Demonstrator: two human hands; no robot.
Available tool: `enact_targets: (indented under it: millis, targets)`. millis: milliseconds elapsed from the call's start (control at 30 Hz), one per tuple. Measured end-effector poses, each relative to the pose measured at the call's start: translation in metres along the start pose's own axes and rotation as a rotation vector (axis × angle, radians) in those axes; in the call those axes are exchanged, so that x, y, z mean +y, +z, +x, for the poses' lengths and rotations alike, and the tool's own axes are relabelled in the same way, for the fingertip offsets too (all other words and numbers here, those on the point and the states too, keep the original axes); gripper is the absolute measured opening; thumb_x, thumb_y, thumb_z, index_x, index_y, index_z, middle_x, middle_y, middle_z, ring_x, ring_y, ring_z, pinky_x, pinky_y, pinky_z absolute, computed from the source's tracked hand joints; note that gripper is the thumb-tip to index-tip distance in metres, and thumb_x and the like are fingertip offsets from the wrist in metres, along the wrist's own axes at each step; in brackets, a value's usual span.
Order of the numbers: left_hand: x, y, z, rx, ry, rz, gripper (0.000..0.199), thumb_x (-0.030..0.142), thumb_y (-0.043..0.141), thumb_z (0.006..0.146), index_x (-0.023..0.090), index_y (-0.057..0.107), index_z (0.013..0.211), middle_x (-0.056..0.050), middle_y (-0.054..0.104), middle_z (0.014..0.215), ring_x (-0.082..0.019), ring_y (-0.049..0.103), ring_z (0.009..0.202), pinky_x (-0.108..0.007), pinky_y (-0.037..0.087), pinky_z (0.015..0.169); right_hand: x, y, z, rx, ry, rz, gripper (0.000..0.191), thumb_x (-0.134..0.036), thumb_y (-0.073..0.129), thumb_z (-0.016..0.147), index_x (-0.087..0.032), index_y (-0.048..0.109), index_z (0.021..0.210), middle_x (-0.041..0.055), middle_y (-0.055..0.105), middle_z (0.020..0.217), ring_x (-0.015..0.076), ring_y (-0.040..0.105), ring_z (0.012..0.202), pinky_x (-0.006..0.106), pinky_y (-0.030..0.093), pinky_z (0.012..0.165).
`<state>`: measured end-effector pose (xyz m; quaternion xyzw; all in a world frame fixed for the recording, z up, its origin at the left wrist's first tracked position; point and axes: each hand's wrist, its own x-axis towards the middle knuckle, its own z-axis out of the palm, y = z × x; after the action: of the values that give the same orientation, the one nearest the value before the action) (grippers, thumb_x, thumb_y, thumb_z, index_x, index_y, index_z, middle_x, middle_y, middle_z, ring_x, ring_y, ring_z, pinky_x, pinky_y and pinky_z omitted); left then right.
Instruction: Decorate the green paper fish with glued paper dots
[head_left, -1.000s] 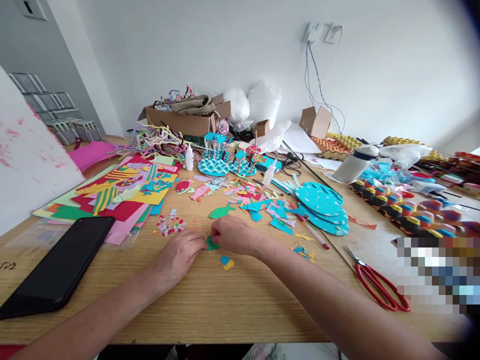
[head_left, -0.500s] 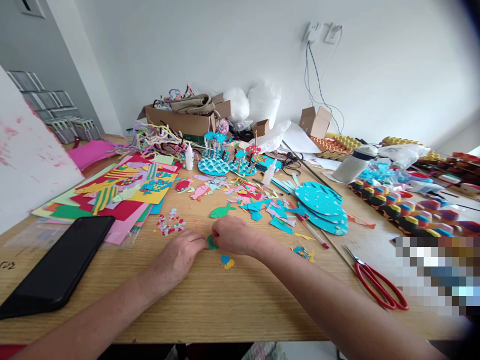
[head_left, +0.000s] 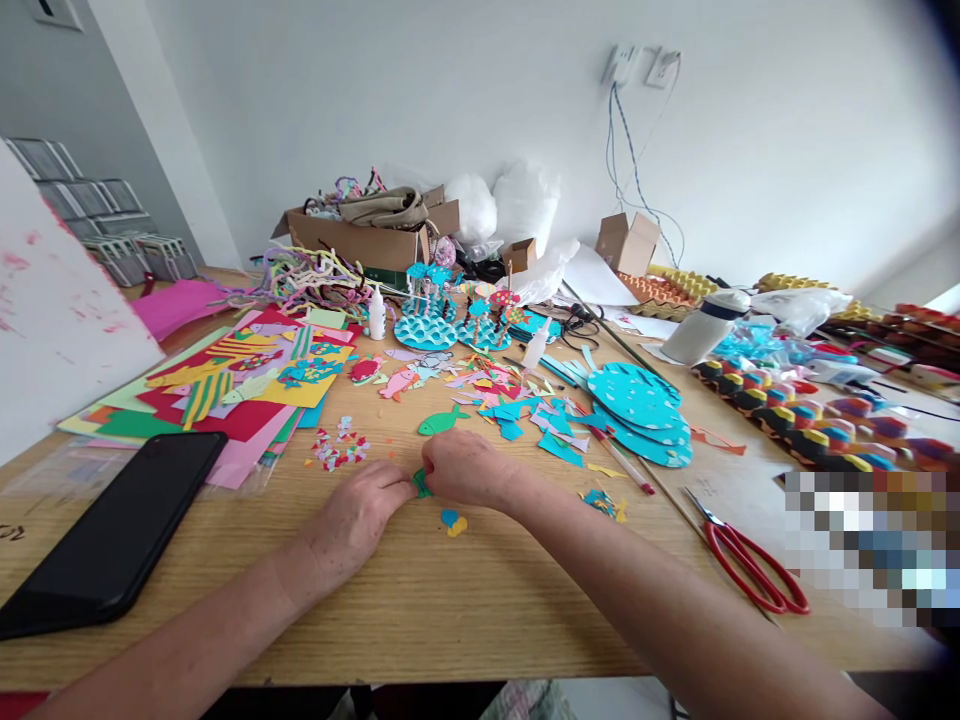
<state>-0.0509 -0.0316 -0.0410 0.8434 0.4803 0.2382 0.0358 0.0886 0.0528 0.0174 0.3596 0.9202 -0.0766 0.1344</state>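
Because it looks like thin cut paper, the small green paper piece [head_left: 421,484] should be almost weightless, flexible and easily creased, best held lightly by its edges. It sits between both hands, on the near side of the green paper fish [head_left: 442,421]. Left of the piece, the left hand [head_left: 361,508] lies low with its fingers together, tips at the edge; whether they pinch or merely press, I cannot tell. Just nearer than the fish, the right hand [head_left: 466,468] curls over the piece, fingertips hidden, so their grip cannot be told. Both forearms slant inward. Blue and yellow paper cutouts [head_left: 453,522] lie nearer the person than the fish.
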Motion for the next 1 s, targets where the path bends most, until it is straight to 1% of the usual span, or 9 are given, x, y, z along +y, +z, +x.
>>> enact_targets:
  millis: [133, 333, 533, 700, 833, 933, 1000]
  targets:
    - [0.000, 0.002, 0.000, 0.003, -0.002, 0.006, 0.033, 0.010, 0.030, 0.088, 0.016, 0.063, 0.091, -0.007, 0.063, 0.091, -0.019, 0.056, 0.088, -0.033, 0.046, 0.079, -0.002, -0.001, 0.000, 0.012, 0.010, 0.007, 0.027, -0.017, 0.049, 0.067, -0.016, 0.068, 0.086, 0.0113, 0.069, 0.089, 0.0236, 0.063, 0.082, 0.026, 0.046, 0.057]
    - [-0.002, 0.004, -0.002, 0.002, -0.004, 0.005, 0.030, 0.011, 0.034, 0.088, 0.019, 0.062, 0.093, -0.003, 0.063, 0.091, -0.017, 0.056, 0.088, -0.031, 0.047, 0.080, -0.003, -0.006, -0.003, 0.019, 0.046, 0.027, 0.028, -0.018, 0.051, 0.066, -0.015, 0.068, 0.088, 0.0118, 0.068, 0.090, 0.0221, 0.063, 0.082, 0.025, 0.045, 0.058]
    - [-0.001, 0.002, -0.001, 0.016, 0.019, -0.018, 0.030, 0.011, 0.034, 0.087, 0.020, 0.061, 0.096, -0.003, 0.063, 0.092, -0.017, 0.056, 0.088, -0.032, 0.047, 0.080, 0.006, -0.012, -0.011, 0.017, 0.060, 0.084, 0.025, -0.021, 0.050, 0.069, -0.019, 0.068, 0.086, 0.0064, 0.069, 0.088, 0.0177, 0.062, 0.079, 0.021, 0.041, 0.056]
    - [-0.003, 0.004, -0.002, 0.023, 0.011, -0.007, 0.032, 0.008, 0.034, 0.086, 0.019, 0.062, 0.097, -0.004, 0.063, 0.093, -0.018, 0.056, 0.089, -0.032, 0.047, 0.080, 0.003, -0.011, -0.012, 0.020, 0.021, 0.118, 0.026, -0.021, 0.048, 0.072, -0.022, 0.068, 0.087, 0.0036, 0.069, 0.089, 0.0162, 0.062, 0.082, 0.020, 0.041, 0.058]
    - [-0.001, 0.003, -0.001, 0.008, -0.015, -0.012, 0.032, 0.008, 0.034, 0.085, 0.019, 0.063, 0.094, -0.004, 0.064, 0.091, -0.018, 0.057, 0.088, -0.032, 0.047, 0.080, -0.003, -0.006, -0.007, -0.009, 0.007, 0.121, 0.025, -0.019, 0.049, 0.072, -0.021, 0.069, 0.088, 0.0055, 0.069, 0.090, 0.0180, 0.062, 0.083, 0.022, 0.042, 0.062]
    - [0.002, 0.001, -0.001, 0.003, -0.024, -0.019, 0.033, 0.009, 0.033, 0.086, 0.018, 0.063, 0.093, -0.004, 0.064, 0.091, -0.018, 0.057, 0.088, -0.032, 0.047, 0.080, -0.005, -0.005, -0.003, -0.033, 0.019, 0.114, 0.024, -0.019, 0.051, 0.071, -0.018, 0.069, 0.087, 0.0083, 0.069, 0.089, 0.0201, 0.062, 0.082, 0.023, 0.044, 0.061]
    - [0.003, 0.000, -0.001, -0.002, -0.023, -0.019, 0.033, 0.009, 0.032, 0.086, 0.017, 0.063, 0.094, -0.005, 0.064, 0.092, -0.018, 0.057, 0.088, -0.032, 0.048, 0.080, -0.005, -0.006, -0.003, -0.035, 0.025, 0.114, 0.024, -0.019, 0.051, 0.071, -0.019, 0.069, 0.087, 0.0083, 0.069, 0.089, 0.0200, 0.062, 0.082, 0.024, 0.044, 0.062]
